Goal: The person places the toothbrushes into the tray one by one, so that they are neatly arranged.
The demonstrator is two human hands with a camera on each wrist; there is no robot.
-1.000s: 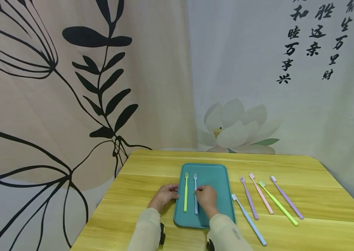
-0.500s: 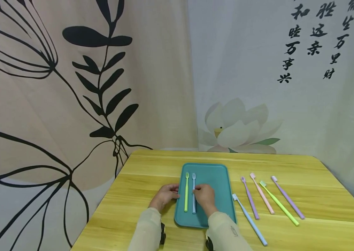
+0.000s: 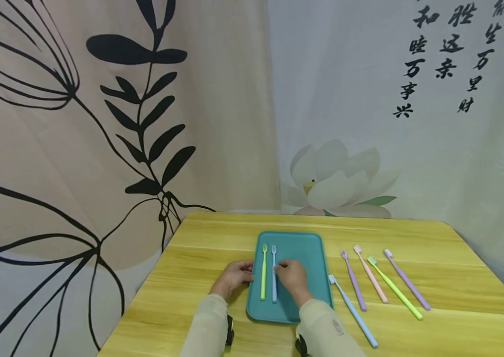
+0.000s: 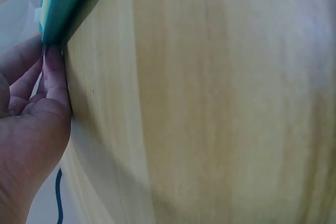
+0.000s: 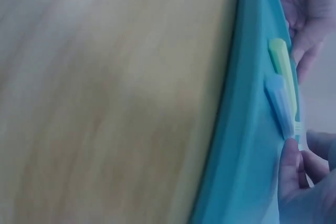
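Blue toothbrush has shifted left, nearer the green toothbrush. Your half-curled right hand touches the blue one, grip unclear; your left hand pinches the tray at left.

In the head view, sleeves were cut off below; in the left wrist view, the tray was cropped above.

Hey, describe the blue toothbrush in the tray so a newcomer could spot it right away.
On the wooden table, find the teal tray. Inside it, the right hand touches the blue toothbrush. Its colour sets it apart from the green toothbrush just left of it, and its place in the tray from the other blue toothbrush.
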